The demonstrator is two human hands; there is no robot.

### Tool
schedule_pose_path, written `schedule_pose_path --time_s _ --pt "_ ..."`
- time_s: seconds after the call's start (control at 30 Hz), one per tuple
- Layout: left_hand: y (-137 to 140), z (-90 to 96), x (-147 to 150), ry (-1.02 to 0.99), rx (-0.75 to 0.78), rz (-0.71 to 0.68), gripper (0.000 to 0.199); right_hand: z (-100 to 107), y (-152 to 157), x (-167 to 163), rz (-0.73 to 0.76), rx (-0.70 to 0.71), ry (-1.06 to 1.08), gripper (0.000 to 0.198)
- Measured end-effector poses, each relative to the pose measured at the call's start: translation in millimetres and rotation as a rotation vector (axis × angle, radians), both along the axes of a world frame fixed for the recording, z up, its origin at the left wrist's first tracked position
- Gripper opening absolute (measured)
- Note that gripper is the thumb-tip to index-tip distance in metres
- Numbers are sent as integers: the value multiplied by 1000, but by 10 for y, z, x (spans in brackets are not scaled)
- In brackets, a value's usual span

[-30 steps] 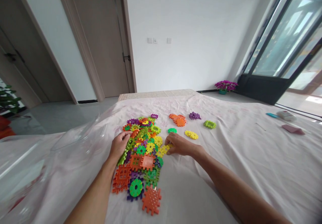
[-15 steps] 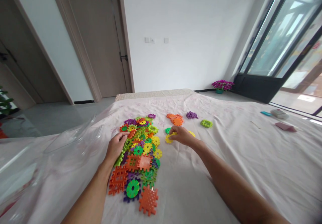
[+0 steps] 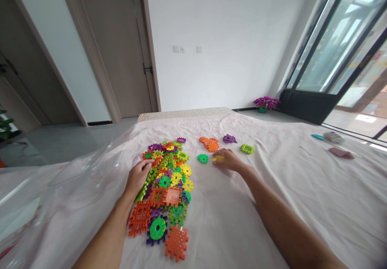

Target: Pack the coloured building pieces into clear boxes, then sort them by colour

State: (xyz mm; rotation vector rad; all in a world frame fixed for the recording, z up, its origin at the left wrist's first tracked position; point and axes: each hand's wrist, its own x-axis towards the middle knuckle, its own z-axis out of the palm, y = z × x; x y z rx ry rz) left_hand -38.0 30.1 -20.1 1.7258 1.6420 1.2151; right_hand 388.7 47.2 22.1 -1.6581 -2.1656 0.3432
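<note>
My left hand (image 3: 139,178) rests against the left edge of a heap of plastic building pieces (image 3: 165,194). Its fingers are stretched out over the heap and touch an orange piece (image 3: 157,162). To the right of the heap, my right hand (image 3: 227,159) is low over the cloth, its fingers closed on a yellow notched disc (image 3: 218,158) that they partly cover. Left of those fingers lies a green notched disc (image 3: 202,158). Beyond are a small group of orange pieces (image 3: 211,144), a purple group (image 3: 229,139) and a lime green piece (image 3: 247,149).
A pale patterned cloth (image 3: 229,220) covers the surface, with wrinkles. Clear plastic packaging (image 3: 81,180) lies at the left. At the far right are a pink item (image 3: 341,153), a whitish box-like object (image 3: 334,137) and a blue item (image 3: 317,137).
My right hand has moved to the right with the yellow disc, uncovering the green disc. My left hand stays at the edge of the heap.
</note>
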Motion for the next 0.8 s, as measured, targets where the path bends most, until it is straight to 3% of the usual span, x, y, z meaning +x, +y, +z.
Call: schedule_pose_path --time_s 0.23,0.4,0.6,0.8 --pt "-6 5 10 -7 -6 -7 37 -66 -20 42 -93 135 -32 21" --pt "-13 28 22 5 5 -9 36 -33 -114 -373 116 275 80 16" --pt "-29 43 28 9 8 -3 37 -51 -310 -1024 322 275 49 31" --pt "-40 64 42 -1 -1 -3 37 -109 -377 -1133 368 269 27 31"
